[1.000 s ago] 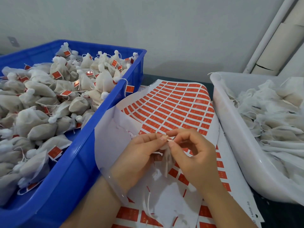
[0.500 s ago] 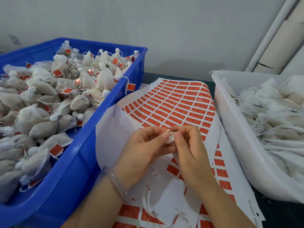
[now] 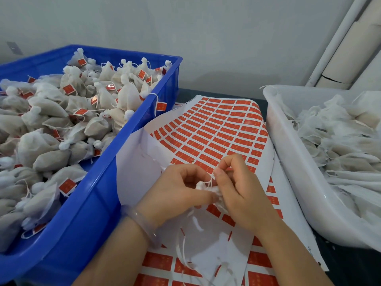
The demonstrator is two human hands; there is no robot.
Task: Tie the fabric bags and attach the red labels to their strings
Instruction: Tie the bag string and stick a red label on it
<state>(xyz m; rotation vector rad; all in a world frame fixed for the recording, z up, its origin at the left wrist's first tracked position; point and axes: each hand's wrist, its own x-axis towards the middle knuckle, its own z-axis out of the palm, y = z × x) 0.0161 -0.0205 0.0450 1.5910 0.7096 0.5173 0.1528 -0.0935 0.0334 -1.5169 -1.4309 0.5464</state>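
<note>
We see two hands close together, low in the middle, above a big sheet of red labels (image 3: 216, 129). The left hand (image 3: 181, 188) has its fingers curled round a small white fabric bag (image 3: 201, 185) and holds it. The right hand (image 3: 241, 195) is touching the bag too, and its thumb and first finger pinch the thin white string (image 3: 210, 180) that comes up from the top of the bag. The bag sits right between the two hands, so we can only see a little bit of it. We cannot tell if the knot is done. A clear bracelet (image 3: 142, 221) is on the left wrist. The sheet of labels lies on the dark table (image 3: 350, 269) and curls up at the far end. Many red labels sit in rows on it, and the part near the hands is mostly bare white paper with some thin white strips (image 3: 181, 250) lying loose. On the left is a blue bin (image 3: 86, 213) full of tied bags (image 3: 51, 149), and many of them have a little red tag on a string. One red tag (image 3: 161, 106) hangs over the rim of the blue bin. On the right is a white bin (image 3: 288, 162) with a pile of flat bags (image 3: 340, 141) that have no red tags we can see. A pale wall (image 3: 185, 27) is behind it all.
</note>
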